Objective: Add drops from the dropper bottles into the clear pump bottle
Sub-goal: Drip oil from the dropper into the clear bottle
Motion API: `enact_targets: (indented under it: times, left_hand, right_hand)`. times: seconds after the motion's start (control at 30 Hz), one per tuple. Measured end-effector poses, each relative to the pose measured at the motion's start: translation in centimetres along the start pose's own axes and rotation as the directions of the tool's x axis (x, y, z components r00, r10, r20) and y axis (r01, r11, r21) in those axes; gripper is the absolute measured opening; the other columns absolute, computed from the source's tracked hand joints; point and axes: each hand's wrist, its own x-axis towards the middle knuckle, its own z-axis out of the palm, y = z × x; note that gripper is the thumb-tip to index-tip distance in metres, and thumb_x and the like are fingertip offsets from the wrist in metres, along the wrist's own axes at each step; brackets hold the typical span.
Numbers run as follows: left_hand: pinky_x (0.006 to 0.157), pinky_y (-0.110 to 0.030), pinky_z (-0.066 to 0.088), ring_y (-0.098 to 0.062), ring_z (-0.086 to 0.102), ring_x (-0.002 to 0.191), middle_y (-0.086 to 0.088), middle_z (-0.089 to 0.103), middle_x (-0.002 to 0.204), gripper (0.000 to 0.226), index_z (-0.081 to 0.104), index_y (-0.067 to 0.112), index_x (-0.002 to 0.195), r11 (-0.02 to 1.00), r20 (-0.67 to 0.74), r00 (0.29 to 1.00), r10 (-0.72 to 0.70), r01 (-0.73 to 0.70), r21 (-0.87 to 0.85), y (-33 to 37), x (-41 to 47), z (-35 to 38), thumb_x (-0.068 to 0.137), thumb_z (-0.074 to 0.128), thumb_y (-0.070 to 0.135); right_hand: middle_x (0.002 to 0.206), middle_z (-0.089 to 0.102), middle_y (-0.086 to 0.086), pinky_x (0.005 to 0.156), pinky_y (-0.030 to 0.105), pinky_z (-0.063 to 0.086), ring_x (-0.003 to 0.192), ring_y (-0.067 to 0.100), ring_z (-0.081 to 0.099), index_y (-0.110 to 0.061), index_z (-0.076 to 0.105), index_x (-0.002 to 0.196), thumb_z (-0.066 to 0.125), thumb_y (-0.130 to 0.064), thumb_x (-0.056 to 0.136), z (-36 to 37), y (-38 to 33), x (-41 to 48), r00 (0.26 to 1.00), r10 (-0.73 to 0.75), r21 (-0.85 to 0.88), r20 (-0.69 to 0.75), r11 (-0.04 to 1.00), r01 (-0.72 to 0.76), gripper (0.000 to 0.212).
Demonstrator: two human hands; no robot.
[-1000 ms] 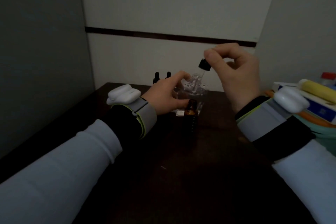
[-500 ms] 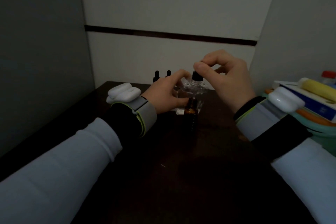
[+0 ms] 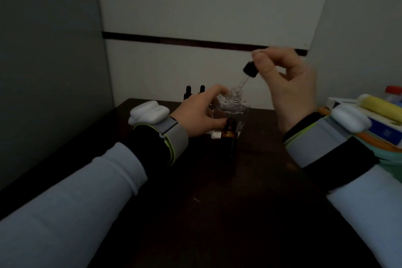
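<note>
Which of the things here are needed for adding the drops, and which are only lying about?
In use: clear bottle, held by the left hand; dropper, pinched by the right hand; open brown bottle; two black-topped dropper bottles at the back.
Lying about: yellow tube; red-capped jar; blue and white box.

Dark table; amber bottle; clear pump bottle

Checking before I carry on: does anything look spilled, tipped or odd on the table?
Nothing stands out. The open amber bottle stands upright, the left hand holds the clear bottle, and the right hand pinches the dropper tilted at its mouth. No spill shows in the dim light.
</note>
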Motion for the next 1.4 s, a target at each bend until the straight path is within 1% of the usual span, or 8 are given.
enact_targets:
  times: [0.17, 0.3, 0.4, 0.5, 0.97, 1.1, 1.27, 1.4]
  left_hand:
    - [0.083, -0.045, 0.054, -0.024, 0.066, 0.088, -0.003, 0.058, 0.106, 0.051, 0.044, 0.027, 0.125, 1.000, 0.003, 1.000, 0.011, -0.011, 0.004, 0.0, 0.1, 0.1, 0.081, 0.071, 0.026]
    - [0.083, -0.044, 0.054, -0.022, 0.066, 0.088, -0.001, 0.058, 0.105, 0.052, 0.043, 0.028, 0.125, 1.000, -0.005, 1.000, 0.017, -0.017, 0.014, -0.1, 0.1, 0.1, 0.081, 0.071, 0.027]
    - [0.085, -0.044, 0.053, -0.022, 0.066, 0.090, -0.003, 0.058, 0.106, 0.054, 0.042, 0.029, 0.126, 1.000, 0.007, 1.000, 0.008, -0.008, 0.016, -0.1, 0.1, 0.0, 0.081, 0.071, 0.028]
    - [0.085, -0.044, 0.053, -0.022, 0.066, 0.089, -0.002, 0.058, 0.105, 0.054, 0.042, 0.029, 0.126, 1.000, 0.009, 1.000, 0.007, -0.007, 0.000, 0.0, 0.1, 0.0, 0.081, 0.071, 0.028]
    - [0.084, -0.045, 0.054, -0.023, 0.066, 0.090, -0.002, 0.058, 0.108, 0.055, 0.042, 0.028, 0.127, 1.000, 0.011, 1.000, 0.008, -0.008, 0.007, 0.1, 0.0, 0.0, 0.080, 0.070, 0.031]
    - [0.084, -0.045, 0.054, -0.022, 0.066, 0.089, -0.002, 0.059, 0.107, 0.054, 0.043, 0.029, 0.126, 1.000, 0.008, 1.000, 0.007, -0.007, 0.006, -0.1, 0.1, 0.0, 0.080, 0.071, 0.030]
    - [0.082, -0.045, 0.054, -0.023, 0.066, 0.088, -0.003, 0.059, 0.107, 0.052, 0.043, 0.027, 0.125, 1.000, 0.010, 1.000, 0.011, -0.011, 0.008, -0.2, 0.1, 0.0, 0.081, 0.070, 0.024]
    - [0.083, -0.044, 0.054, -0.022, 0.066, 0.089, -0.003, 0.059, 0.109, 0.052, 0.043, 0.028, 0.126, 1.000, 0.010, 1.000, 0.003, -0.003, 0.003, -0.2, 0.2, 0.1, 0.081, 0.070, 0.024]
  right_hand:
    - [0.088, 0.062, -0.007, 0.063, 0.015, 0.040, 0.082, -0.001, 0.056, -0.029, 0.064, 0.087, 0.064, -0.026, 0.086, -0.2, 0.3, 0.4, 0.992, -0.039, -0.050, -0.116, 0.998, 0.034, 0.003]
    - [0.087, 0.059, -0.017, 0.062, 0.011, 0.035, 0.088, 0.006, 0.056, -0.039, 0.062, 0.080, 0.065, -0.030, 0.083, 0.3, 1.1, -0.2, 0.999, -0.044, -0.183, 0.004, 0.982, 0.044, 0.010]
    - [0.083, 0.058, -0.019, 0.067, 0.024, 0.039, 0.092, 0.011, 0.058, -0.043, 0.059, 0.071, 0.067, -0.035, 0.079, 0.7, 1.6, -0.7, 0.994, -0.010, -0.245, 0.110, 0.969, 0.037, 0.014]
    - [0.080, 0.058, -0.018, 0.069, 0.029, 0.039, 0.092, 0.014, 0.058, -0.042, 0.058, 0.068, 0.066, -0.035, 0.078, 0.8, 1.8, -0.7, 0.994, -0.001, -0.237, 0.107, 0.971, 0.026, 0.015]
    - [0.078, 0.059, -0.019, 0.071, 0.026, 0.038, 0.089, 0.009, 0.058, -0.041, 0.058, 0.068, 0.068, -0.030, 0.080, 0.7, 1.9, -0.8, 0.994, 0.008, -0.233, 0.112, 0.972, 0.019, 0.019]
    - [0.084, 0.060, -0.016, 0.070, 0.026, 0.040, 0.089, 0.011, 0.059, -0.041, 0.061, 0.076, 0.065, -0.033, 0.081, 0.8, 1.5, -0.6, 0.998, -0.001, -0.197, 0.070, 0.980, 0.015, 0.010]
    - [0.087, 0.060, -0.014, 0.065, 0.012, 0.037, 0.084, -0.002, 0.056, -0.033, 0.064, 0.084, 0.063, -0.032, 0.085, -0.2, -0.4, 0.8, 0.991, -0.071, -0.110, -0.113, 0.992, 0.059, 0.002]
    - [0.082, 0.059, -0.014, 0.068, 0.015, 0.040, 0.078, -0.006, 0.056, -0.032, 0.062, 0.077, 0.066, -0.028, 0.085, -0.4, -0.9, 0.6, 0.999, -0.036, -0.088, -0.034, 0.996, 0.033, 0.010]
